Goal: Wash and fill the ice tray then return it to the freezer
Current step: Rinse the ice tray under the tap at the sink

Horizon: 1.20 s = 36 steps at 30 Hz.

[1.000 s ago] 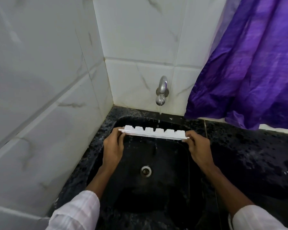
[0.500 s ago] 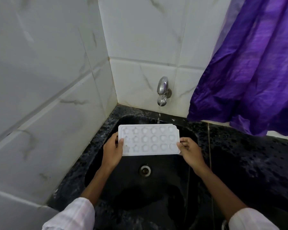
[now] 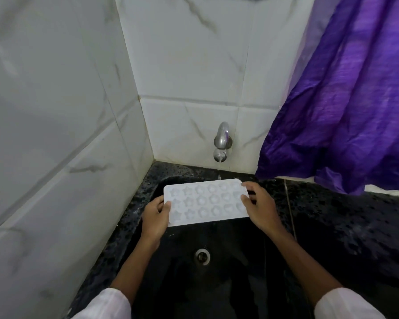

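**Now lining the ice tray [image 3: 205, 204] up under the tap [image 3: 221, 143]**

Both hands are holding the ice tray above the sink [image 3: 217, 291]. The left hand [image 3: 154, 216] is pinching its left short edge, thumb [image 3: 166, 205] on top and the other fingers hidden beneath. The right hand [image 3: 260, 208] is curling its fingers over the right short edge. The ice tray is lying between the two sets of fingers, long axis running left to right, cavities facing up. A thin stream [image 3: 219, 172] is falling at the far edge, beyond the fingertips and nearer the right hand. Filling is probably calling for a push away from the body, to bring the cavities under the water.
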Each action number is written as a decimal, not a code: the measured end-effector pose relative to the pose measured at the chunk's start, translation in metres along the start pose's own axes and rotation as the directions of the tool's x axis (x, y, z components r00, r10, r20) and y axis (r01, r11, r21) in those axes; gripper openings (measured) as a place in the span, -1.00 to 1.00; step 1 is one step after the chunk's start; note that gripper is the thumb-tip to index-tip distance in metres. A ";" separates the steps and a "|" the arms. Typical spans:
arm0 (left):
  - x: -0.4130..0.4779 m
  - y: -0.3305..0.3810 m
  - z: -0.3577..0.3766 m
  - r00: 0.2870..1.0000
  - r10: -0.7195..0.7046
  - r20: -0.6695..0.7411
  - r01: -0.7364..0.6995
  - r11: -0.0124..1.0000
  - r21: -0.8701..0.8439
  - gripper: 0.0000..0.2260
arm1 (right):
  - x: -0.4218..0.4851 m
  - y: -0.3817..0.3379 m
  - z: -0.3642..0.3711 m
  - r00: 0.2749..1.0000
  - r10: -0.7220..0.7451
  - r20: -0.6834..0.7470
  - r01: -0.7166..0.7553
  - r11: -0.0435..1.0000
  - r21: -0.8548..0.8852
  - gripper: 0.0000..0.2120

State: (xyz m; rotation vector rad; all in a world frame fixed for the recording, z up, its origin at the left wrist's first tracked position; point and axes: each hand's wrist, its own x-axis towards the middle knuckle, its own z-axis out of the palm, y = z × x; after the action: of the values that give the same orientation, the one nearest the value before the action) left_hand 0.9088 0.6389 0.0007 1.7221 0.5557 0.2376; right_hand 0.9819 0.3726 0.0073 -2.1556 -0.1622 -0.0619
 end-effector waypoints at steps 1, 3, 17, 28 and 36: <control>0.004 0.001 0.000 1.000 -0.002 0.006 0.002 1.000 -0.003 -0.83 | 0.004 -0.005 0.003 0.999 -0.036 0.019 0.037 0.998 -0.046 -0.73; 0.012 0.001 -0.001 1.000 -0.013 0.010 0.013 1.000 -0.009 -0.84 | 0.012 -0.011 0.010 0.995 -0.062 0.075 0.072 0.989 -0.129 -0.73; 0.027 0.010 -0.001 0.998 -0.029 0.048 0.032 0.998 -0.062 -0.79 | 0.039 -0.027 0.037 0.973 0.063 0.220 0.037 0.905 -0.424 -0.67; 0.026 0.012 0.001 0.998 -0.047 0.029 0.049 0.996 -0.074 -0.76 | 0.042 -0.034 0.036 0.976 0.040 0.216 0.071 0.872 -0.484 -0.62; 0.024 0.015 -0.005 0.999 -0.039 0.020 0.041 0.993 -0.110 -0.79 | 0.045 -0.037 0.038 0.977 0.018 0.214 0.080 0.894 -0.441 -0.65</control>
State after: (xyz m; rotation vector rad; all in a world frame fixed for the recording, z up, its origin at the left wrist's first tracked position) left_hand 0.9303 0.6529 0.0127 1.6030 0.5535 0.2206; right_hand 1.0203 0.4285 0.0220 -2.6217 -0.3341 0.1274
